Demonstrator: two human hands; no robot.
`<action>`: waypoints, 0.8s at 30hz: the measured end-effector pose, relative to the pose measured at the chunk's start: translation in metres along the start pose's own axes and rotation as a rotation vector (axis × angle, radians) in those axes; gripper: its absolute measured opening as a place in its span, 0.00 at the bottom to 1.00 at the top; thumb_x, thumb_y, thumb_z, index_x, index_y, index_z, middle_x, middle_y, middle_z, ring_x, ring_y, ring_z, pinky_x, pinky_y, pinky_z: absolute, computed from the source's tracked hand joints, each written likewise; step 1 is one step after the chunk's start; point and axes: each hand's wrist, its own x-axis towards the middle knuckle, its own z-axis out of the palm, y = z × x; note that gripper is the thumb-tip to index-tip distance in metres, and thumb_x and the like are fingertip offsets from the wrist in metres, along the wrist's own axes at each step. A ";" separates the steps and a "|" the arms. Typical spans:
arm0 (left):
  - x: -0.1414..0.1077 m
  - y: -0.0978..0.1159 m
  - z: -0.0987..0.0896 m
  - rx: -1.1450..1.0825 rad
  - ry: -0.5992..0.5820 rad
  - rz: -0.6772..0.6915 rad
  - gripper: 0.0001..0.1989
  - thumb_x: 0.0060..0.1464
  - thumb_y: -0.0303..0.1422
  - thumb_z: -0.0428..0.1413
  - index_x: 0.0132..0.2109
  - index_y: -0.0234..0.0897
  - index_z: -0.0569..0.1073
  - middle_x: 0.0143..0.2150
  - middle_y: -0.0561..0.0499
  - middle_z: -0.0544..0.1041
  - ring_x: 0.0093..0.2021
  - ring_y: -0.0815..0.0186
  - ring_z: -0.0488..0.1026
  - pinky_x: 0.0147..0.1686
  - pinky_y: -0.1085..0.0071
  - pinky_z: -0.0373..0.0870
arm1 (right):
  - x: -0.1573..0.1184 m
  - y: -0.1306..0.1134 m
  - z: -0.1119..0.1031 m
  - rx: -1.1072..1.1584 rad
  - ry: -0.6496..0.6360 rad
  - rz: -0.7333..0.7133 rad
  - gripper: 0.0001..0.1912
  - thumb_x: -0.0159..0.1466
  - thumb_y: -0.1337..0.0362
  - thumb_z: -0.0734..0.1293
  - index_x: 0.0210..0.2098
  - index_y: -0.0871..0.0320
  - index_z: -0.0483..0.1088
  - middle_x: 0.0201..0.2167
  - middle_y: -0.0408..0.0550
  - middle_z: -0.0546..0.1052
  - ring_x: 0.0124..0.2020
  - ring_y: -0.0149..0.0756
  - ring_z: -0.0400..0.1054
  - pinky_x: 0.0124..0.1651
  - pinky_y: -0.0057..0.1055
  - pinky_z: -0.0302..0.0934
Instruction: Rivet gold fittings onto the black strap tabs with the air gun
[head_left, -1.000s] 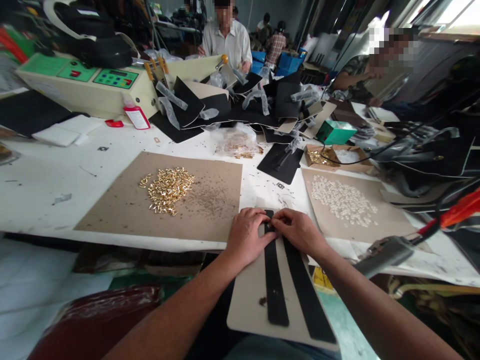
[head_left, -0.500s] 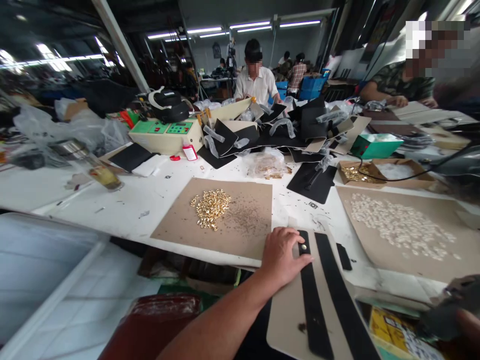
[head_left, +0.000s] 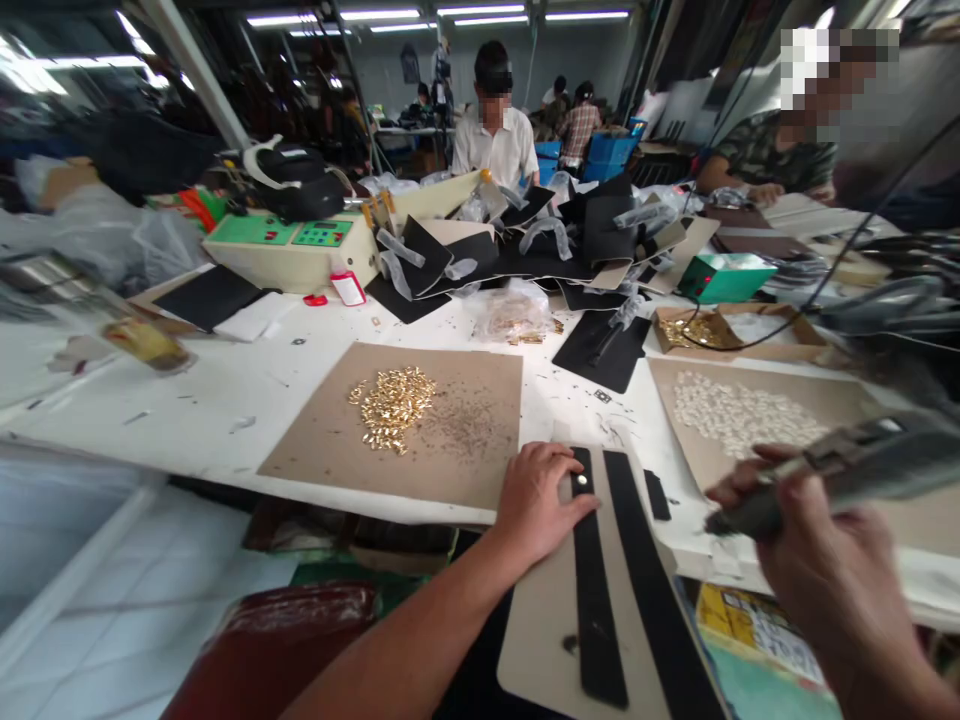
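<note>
My left hand [head_left: 541, 500] rests on a beige panel [head_left: 536, 640] with black strips, its thumb and fingers on either side of a metal snap [head_left: 582, 481] near the top of the left black strip [head_left: 596, 600]. The panel lies partly on the table and slopes down over its front edge. My right hand [head_left: 817, 530] is wrapped round a dark power tool [head_left: 847, 470], whose tip points left, to the right of the panel. The tool is blurred. Left of the panel, small gold pieces [head_left: 396, 405] lie heaped on a brown sheet [head_left: 322, 440], beside tiny dark bits.
Whitish pieces [head_left: 739, 412] cover another brown sheet at right. Behind are a green box [head_left: 726, 278], a cardboard tray [head_left: 806, 345], black panels [head_left: 604, 350] and a cream machine [head_left: 292, 262]. A glass bottle [head_left: 135, 335] stands at left. A person [head_left: 495, 130] sits across; another is at upper right.
My right hand has come in from the lower right edge, raising the power tool beside the panel. My left hand keeps its place on the panel while the view shifts.
</note>
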 end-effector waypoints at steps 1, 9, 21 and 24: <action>0.001 0.000 0.000 0.003 0.000 0.001 0.18 0.47 0.37 0.74 0.45 0.44 0.79 0.54 0.49 0.80 0.57 0.52 0.73 0.59 0.51 0.68 | 0.006 -0.008 0.022 0.103 -0.008 -0.002 0.19 0.65 0.46 0.74 0.46 0.52 0.73 0.29 0.42 0.72 0.27 0.35 0.70 0.31 0.33 0.70; 0.005 0.000 -0.001 -0.008 -0.014 0.012 0.17 0.48 0.39 0.75 0.44 0.46 0.80 0.53 0.50 0.80 0.58 0.52 0.73 0.58 0.53 0.68 | 0.034 0.019 0.110 0.139 -0.250 -0.055 0.21 0.62 0.44 0.76 0.34 0.54 0.70 0.21 0.39 0.69 0.19 0.31 0.62 0.22 0.31 0.61; 0.006 -0.001 -0.001 -0.018 -0.046 0.005 0.17 0.49 0.38 0.74 0.45 0.43 0.81 0.54 0.48 0.79 0.58 0.52 0.72 0.57 0.53 0.68 | 0.038 0.052 0.112 0.006 -0.231 -0.110 0.25 0.60 0.50 0.78 0.22 0.55 0.63 0.20 0.41 0.70 0.20 0.32 0.65 0.21 0.30 0.61; 0.006 -0.002 -0.001 -0.018 -0.046 0.008 0.17 0.49 0.37 0.74 0.45 0.43 0.81 0.54 0.49 0.79 0.58 0.52 0.72 0.57 0.53 0.68 | 0.037 0.053 0.112 -0.031 -0.229 -0.118 0.24 0.60 0.49 0.77 0.23 0.55 0.64 0.21 0.41 0.70 0.20 0.32 0.65 0.22 0.29 0.62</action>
